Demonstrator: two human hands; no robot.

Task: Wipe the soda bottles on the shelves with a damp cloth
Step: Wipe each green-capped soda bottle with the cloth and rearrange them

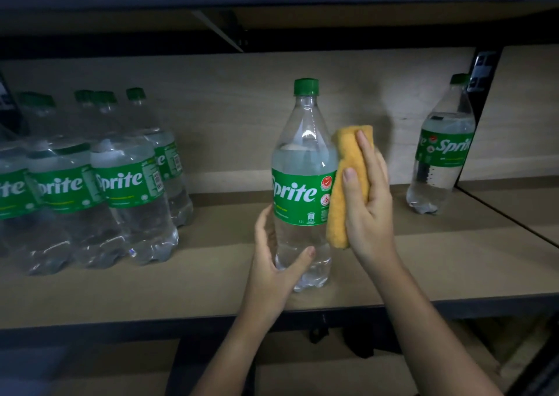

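From my head camera, I am looking into a dim wooden shelf (pixel 393 274) with a dark metal front edge. One Sprite bottle (pixel 304 165) stands upright a little right of the middle of the shelf, close to the front edge, its green cap on and its label facing me.

My left hand (pixel 273 262) grips the lower part of this bottle: the thumb lies across the clear front near the base and the fingers curl round the left side and behind it.

My right hand (pixel 367 202) holds a folded orange cloth (pixel 348 184) and presses it against the bottle's right side, from the shoulder down past the label. The fingers lie over the cloth and the thumb rests on its front face.

Toward the left end of the shelf a cluster of Sprite bottles (pixel 99 180) stands packed together, touching one another, labels toward me. It is well apart from the bottle I hold.

At the right end, near the back corner beside the upright post (pixel 481 75), another single bottle (pixel 441 150) stands upright on its own.

A lower shelf (pixel 317 374) shows beneath, too dark to read.
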